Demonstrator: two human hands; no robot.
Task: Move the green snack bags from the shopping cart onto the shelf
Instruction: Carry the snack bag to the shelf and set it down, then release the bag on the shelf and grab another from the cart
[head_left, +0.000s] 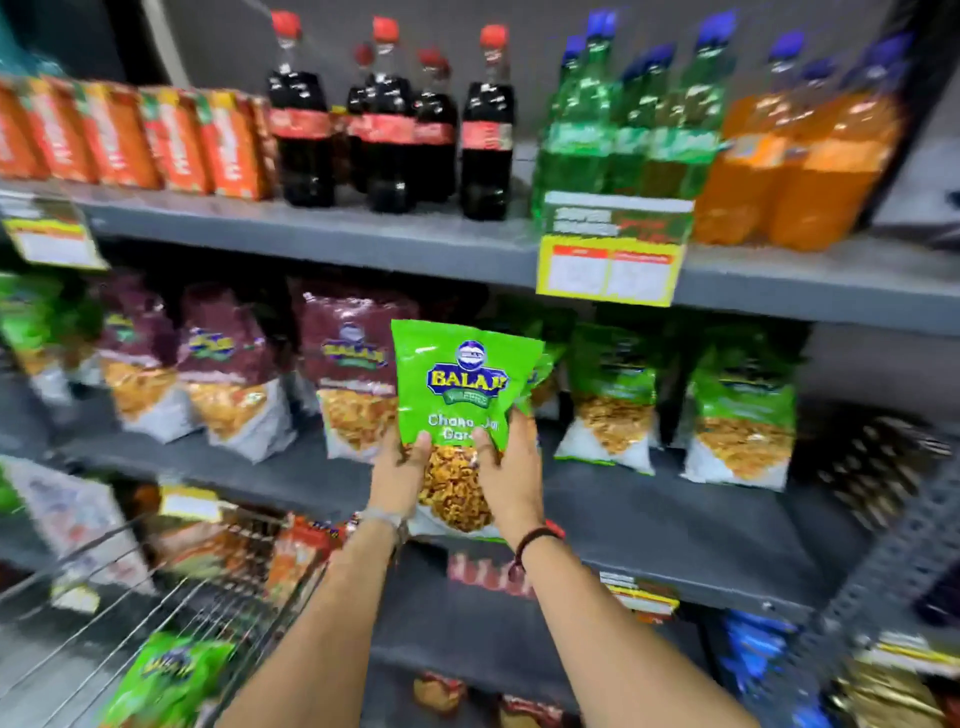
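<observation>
A green snack bag (460, 384) is held upright in front of the middle shelf (649, 514). My left hand (397, 475) grips its lower left side and my right hand (511, 465) grips its lower right side. A second green bag edge (540, 371) peeks out just behind it. Two more green snack bags (613, 395) (743, 415) stand on the shelf to the right. In the wire shopping cart (104, 597) at the lower left lies another green bag (174, 680).
Maroon snack bags (353, 364) stand on the middle shelf to the left. Cola bottles (389, 119), green bottles (623, 114) and orange bottles (810, 156) fill the top shelf. A yellow price tag (613, 260) hangs from its edge. Bare shelf surface lies between the maroon and green bags.
</observation>
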